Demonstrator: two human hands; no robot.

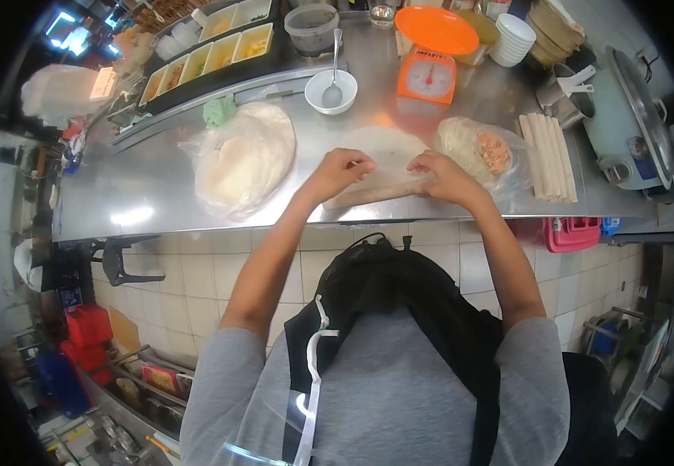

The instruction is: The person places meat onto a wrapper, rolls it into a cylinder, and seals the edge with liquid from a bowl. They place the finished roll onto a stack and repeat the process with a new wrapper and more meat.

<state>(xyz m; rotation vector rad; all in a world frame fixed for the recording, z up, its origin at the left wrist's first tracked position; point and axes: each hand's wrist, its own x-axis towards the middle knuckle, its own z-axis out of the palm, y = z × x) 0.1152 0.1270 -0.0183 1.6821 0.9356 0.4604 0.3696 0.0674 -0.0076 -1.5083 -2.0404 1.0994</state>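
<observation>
A round, thin, pale wrapper point(387, 146) lies flat on the steel counter, its near edge rolled into a long cylinder point(376, 193). My left hand point(340, 172) is at the wrapper's left side, fingers curled together on its edge. On the opposite side, my right hand point(447, 179) has bent fingers at the wrapper's edge, beside the right end of the roll. To the left, a stack of round wrappers point(242, 161) sits in clear plastic. Right of my hands, a plastic bag point(461, 141) holds pale shreds and an orange-pink filling point(494, 152).
Several finished rolls point(548, 159) lie side by side at the right. Behind the wrapper stand a white bowl point(317, 99) with a spoon point(333, 92) and an orange scale point(427, 76). A topping tray point(209, 58) is at the back left. The counter's front edge point(275, 227) runs below my forearms.
</observation>
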